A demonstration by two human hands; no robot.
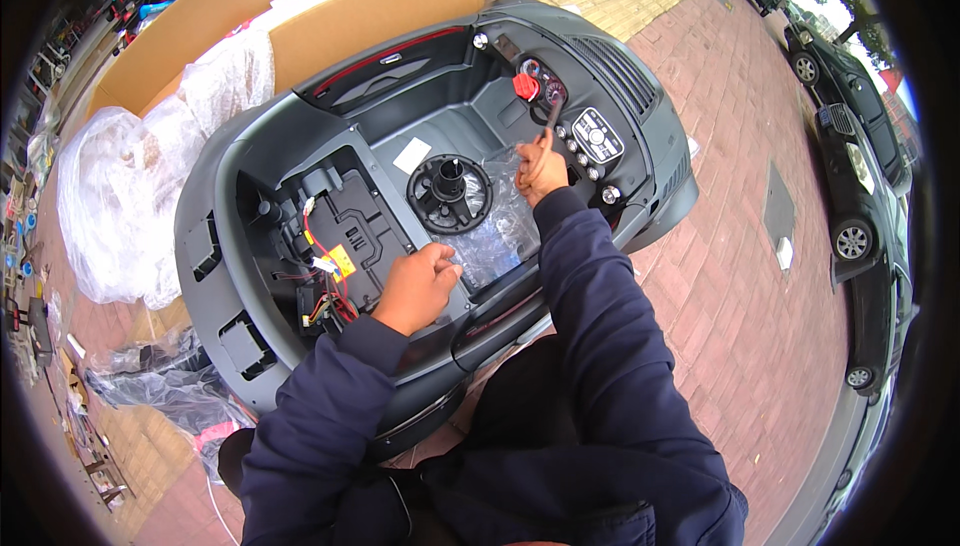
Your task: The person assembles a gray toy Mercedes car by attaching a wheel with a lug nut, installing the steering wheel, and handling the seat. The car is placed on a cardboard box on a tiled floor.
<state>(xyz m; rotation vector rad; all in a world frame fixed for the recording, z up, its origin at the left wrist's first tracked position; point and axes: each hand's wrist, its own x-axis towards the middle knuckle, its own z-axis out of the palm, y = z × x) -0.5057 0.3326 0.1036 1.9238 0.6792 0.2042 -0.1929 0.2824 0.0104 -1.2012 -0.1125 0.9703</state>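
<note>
A dark grey children's ride-on car body (237,136) lies in front of me. My right hand (541,168) is closed around a thin brownish rod (553,118), whose far end reaches up to the dashboard beside a red piece (526,87). My left hand (418,288) hovers at the edge between the seat well and the footwell, its fingers loosely bent with nothing visible in them. Between the hands a black steering wheel (451,193) rests in the footwell, its hub facing up. Clear plastic bags (492,261) lie beside and under it.
Loose wires with connectors (322,264) lie in the seat well near a yellow label (342,262). A white paper (412,155) is in the footwell. Behind the car stands an open cardboard box (390,21), with plastic wrapping (125,206) to its left. Parked cars (850,146) stand at right.
</note>
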